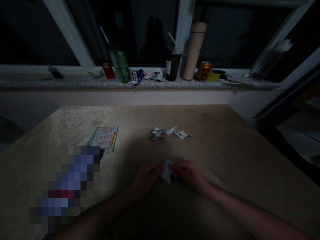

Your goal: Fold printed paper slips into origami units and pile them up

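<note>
Here, gripping a paper (169, 174) with fingers (178, 170) of left hand (148, 174) and right hand (192, 173), near folded pieces (182, 134) on the surface (225, 150)

The head camera looks from close above the table (225, 146), forward and down across it toward the windowsill (152, 85) beyond.
</note>
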{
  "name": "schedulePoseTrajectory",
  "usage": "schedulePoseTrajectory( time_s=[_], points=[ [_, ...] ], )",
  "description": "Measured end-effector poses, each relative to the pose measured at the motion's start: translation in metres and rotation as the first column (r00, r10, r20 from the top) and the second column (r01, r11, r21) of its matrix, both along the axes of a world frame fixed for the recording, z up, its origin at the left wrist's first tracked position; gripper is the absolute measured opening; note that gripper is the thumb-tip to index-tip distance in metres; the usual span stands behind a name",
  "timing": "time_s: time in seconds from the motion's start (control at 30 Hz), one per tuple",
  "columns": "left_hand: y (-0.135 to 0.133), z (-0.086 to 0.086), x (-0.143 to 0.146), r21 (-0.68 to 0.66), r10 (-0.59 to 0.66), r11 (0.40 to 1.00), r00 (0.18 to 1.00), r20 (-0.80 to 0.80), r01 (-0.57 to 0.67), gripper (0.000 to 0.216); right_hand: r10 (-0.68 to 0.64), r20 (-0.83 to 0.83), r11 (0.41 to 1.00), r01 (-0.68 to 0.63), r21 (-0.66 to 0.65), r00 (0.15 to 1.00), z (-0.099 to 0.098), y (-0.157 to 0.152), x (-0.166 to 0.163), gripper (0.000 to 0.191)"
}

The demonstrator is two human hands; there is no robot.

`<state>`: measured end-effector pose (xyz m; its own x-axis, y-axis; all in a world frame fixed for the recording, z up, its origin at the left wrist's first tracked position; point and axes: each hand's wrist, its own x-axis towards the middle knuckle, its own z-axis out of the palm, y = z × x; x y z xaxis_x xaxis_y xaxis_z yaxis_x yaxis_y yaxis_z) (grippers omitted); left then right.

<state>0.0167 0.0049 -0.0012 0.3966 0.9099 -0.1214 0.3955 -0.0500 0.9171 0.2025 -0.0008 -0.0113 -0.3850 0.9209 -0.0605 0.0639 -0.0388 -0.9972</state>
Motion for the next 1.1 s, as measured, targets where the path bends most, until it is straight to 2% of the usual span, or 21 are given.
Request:
schedulePoseTrajectory(
  time_s=[0.07, 0.23, 0.3, 0.43, 0.57, 0.63, 0.73, 0.87, 1.0, 1.1],
  points=[
    [0.0, -0.002, 0.0, -0.017, 0.011, 1.0, 1.0, 0.019, -0.011, 0.034, -0.024, 0.031, 1.0, 0.023, 0.021, 0.999, -0.001, 0.001, 0.0, 0.05],
    [0.001, -0.009, 0.0, -0.156, 0.153, 0.979, 0.979, 0.133, -0.132, 0.035, -0.103, 0.066, 0.99, 0.096, 0.1, 0.993, -0.001, 0.001, 0.003, 0.048],
    [0.001, -0.01, 0.0, -0.177, 0.152, 0.976, 0.979, 0.133, -0.127, 0.036, -0.114, 0.084, 0.985, 0.102, 0.138, 0.99, 0.0, -0.001, 0.004, 0.046],
    [0.001, -0.004, 0.002, -0.041, 0.114, 0.993, 0.988, 0.1, -0.111, 0.029, -0.143, 0.161, 0.961, 0.098, 0.258, 0.977, 0.003, -0.003, 0.005, 0.043],
    [0.0, -0.001, 0.004, 0.046, 0.115, 0.99, 0.956, 0.271, -0.132, 0.024, -0.128, 0.22, 0.946, 0.052, 0.32, 0.967, 0.003, -0.005, 0.005, 0.042],
    [-0.001, -0.003, 0.004, 0.076, 0.081, 0.991, 0.955, 0.286, -0.107, 0.015, -0.11, 0.237, 0.937, 0.021, 0.35, 0.965, 0.003, -0.005, 0.004, 0.04],
    [-0.002, -0.004, 0.003, 0.168, 0.0, 0.985, 0.975, 0.22, -0.038, 0.003, -0.138, 0.253, 0.886, 0.006, 0.463, 0.958, 0.002, -0.006, 0.002, 0.039],
    [-0.002, -0.005, 0.002, 0.26, -0.028, 0.966, 0.989, 0.144, -0.01, 0.012, -0.22, 0.256, 0.771, 0.006, 0.637, 0.941, 0.005, -0.008, 0.002, 0.031],
    [-0.004, -0.004, 0.002, 0.213, -0.068, 0.976, 0.986, 0.153, 0.034, 0.018, -0.261, 0.27, 0.689, -0.017, 0.724, 0.927, 0.01, -0.011, 0.004, 0.017],
    [-0.005, -0.003, 0.002, 0.142, -0.078, 0.988, 0.984, 0.163, 0.055, 0.029, -0.229, 0.262, 0.664, -0.046, 0.746, 0.938, 0.01, -0.012, 0.004, 0.011]
  ],
)
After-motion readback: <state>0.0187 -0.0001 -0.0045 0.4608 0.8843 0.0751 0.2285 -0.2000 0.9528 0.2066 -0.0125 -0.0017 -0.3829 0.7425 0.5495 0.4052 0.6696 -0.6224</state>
